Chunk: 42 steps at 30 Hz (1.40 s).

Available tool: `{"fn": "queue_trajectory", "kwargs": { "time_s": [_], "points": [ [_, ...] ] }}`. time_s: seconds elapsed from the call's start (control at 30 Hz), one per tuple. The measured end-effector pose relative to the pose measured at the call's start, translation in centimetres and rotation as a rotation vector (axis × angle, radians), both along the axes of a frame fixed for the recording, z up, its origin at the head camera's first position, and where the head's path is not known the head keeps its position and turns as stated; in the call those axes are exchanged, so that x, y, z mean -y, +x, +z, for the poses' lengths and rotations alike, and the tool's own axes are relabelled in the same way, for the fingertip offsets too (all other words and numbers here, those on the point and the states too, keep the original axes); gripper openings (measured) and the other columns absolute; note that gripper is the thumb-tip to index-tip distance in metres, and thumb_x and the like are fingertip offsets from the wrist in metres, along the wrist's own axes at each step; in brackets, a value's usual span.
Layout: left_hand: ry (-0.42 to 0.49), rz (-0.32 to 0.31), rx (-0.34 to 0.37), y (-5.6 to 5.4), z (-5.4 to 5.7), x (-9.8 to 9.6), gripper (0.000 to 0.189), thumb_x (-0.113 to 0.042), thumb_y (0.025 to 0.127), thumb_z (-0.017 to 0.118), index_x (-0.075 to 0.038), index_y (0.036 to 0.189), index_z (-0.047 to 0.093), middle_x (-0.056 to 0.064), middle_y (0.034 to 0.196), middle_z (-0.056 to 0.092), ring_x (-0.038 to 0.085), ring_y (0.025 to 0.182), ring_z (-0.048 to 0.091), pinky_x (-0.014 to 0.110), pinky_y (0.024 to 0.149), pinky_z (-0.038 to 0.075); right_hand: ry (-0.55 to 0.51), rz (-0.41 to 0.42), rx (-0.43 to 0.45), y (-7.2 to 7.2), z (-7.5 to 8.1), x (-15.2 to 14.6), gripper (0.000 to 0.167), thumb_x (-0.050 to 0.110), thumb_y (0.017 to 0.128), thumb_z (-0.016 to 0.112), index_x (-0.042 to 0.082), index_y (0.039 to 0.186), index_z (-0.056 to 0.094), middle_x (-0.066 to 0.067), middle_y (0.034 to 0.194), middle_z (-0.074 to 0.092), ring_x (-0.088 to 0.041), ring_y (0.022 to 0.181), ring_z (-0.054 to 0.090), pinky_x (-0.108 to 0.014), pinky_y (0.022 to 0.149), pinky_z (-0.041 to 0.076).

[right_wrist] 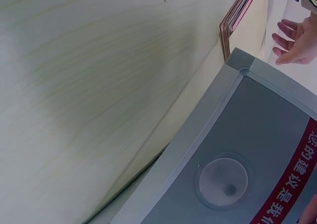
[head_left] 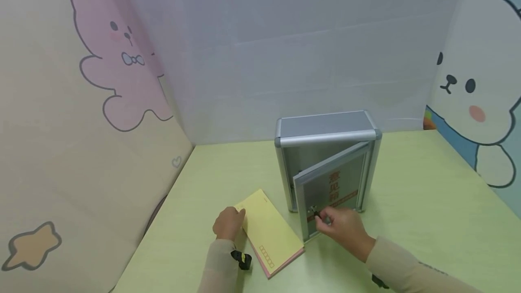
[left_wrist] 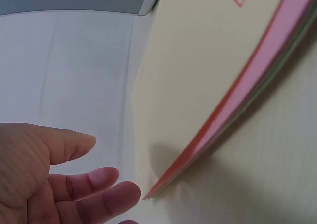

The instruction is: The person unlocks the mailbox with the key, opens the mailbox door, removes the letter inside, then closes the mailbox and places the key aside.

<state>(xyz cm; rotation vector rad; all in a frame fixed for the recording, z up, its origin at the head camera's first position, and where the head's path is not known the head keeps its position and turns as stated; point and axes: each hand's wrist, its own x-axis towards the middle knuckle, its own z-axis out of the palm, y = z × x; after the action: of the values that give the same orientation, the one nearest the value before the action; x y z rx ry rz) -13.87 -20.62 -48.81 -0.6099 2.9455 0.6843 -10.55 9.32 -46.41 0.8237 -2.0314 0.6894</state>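
Envelopes (head_left: pixel 272 232) lie just beside the fingers of the left hand (head_left: pixel 229 223), which stand loosely apart. The fingers of the right hand (head_left: pixel 343 226) pinch a key (head_left: pixel 316 214), the door (head_left: pixel 334 184) just beyond.

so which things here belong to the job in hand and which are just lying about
Seemingly the job:
metal box, its door open
dark piece, perhaps a key, in the right grip
envelope stack by the left grip

Just around:
table
cartoon backdrop
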Motion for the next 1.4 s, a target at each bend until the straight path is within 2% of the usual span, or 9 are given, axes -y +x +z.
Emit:
{"fn": "queue_trajectory", "kwargs": {
  "time_s": [0.13,0.23,0.33,0.53,0.93,1.23,1.4],
  "points": [
    [0.017,-0.037,-0.099,-0.1,0.6,-0.6,0.029,-0.029,0.093,0.059,-0.008,0.074,0.060,0.000,0.061,0.051,0.014,0.049,0.039,0.027,0.044,0.029,-0.003,-0.006,0.001,0.0,0.0,0.0,0.030,0.029,0.085,0.048,0.015,0.059,0.054,0.014,0.043,0.039,0.010,0.049,0.018,-0.012,0.037,0.018],
    [0.044,-0.051,-0.178,0.0,1.1,-1.2,0.022,-0.027,0.092,0.059,-0.008,0.086,0.065,0.001,0.071,0.060,0.014,0.050,0.045,0.028,0.044,0.033,-0.007,-0.013,-0.004,0.0,-0.1,0.1,0.032,0.030,0.087,0.046,0.015,0.059,0.054,0.014,0.043,0.038,0.010,0.050,0.017,-0.011,0.037,0.018],
    [0.071,-0.058,-0.226,-0.1,1.9,-1.9,0.020,-0.027,0.092,0.060,-0.008,0.088,0.067,0.002,0.076,0.064,0.014,0.050,0.047,0.028,0.044,0.035,-0.010,-0.010,-0.016,-0.1,-0.2,0.1,0.035,0.031,0.089,0.044,0.015,0.059,0.054,0.014,0.043,0.038,0.010,0.049,0.018,-0.011,0.037,0.017],
    [0.094,-0.099,-0.288,-0.6,3.7,-3.5,0.020,-0.027,0.091,0.060,-0.009,0.084,0.067,0.002,0.074,0.064,0.014,0.051,0.050,0.030,0.045,0.038,-0.014,0.001,-0.028,-0.3,-0.4,0.0,0.036,0.031,0.090,0.044,0.015,0.060,0.055,0.013,0.043,0.041,0.010,0.048,0.019,-0.011,0.037,0.018],
    [0.128,-0.156,-0.295,-1.5,5.1,-5.5,0.018,-0.027,0.089,0.063,-0.011,0.082,0.067,0.001,0.072,0.064,0.014,0.051,0.050,0.030,0.046,0.037,0.002,0.022,-0.001,-0.2,-0.2,0.0,0.023,0.025,0.081,0.054,0.013,0.061,0.058,0.010,0.044,0.048,0.011,0.046,0.022,-0.010,0.036,0.022],
    [0.143,-0.209,-0.342,-2.1,5.1,-6.4,0.019,-0.027,0.090,0.063,-0.011,0.082,0.068,-0.001,0.071,0.064,0.012,0.052,0.051,0.029,0.045,0.039,0.023,0.011,-0.017,-0.5,-0.1,0.2,0.023,0.025,0.081,0.052,0.014,0.062,0.059,0.011,0.045,0.049,0.011,0.047,0.021,-0.011,0.036,0.023],
    [0.159,-0.251,-0.344,-2.5,5.0,-6.7,0.018,-0.027,0.089,0.064,-0.010,0.084,0.068,0.001,0.076,0.066,0.012,0.056,0.053,0.030,0.048,0.041,0.023,0.009,-0.034,-0.7,-0.1,0.2,0.028,0.027,0.084,0.048,0.015,0.061,0.058,0.011,0.044,0.048,0.010,0.046,0.023,-0.012,0.036,0.024]
  ]
}}
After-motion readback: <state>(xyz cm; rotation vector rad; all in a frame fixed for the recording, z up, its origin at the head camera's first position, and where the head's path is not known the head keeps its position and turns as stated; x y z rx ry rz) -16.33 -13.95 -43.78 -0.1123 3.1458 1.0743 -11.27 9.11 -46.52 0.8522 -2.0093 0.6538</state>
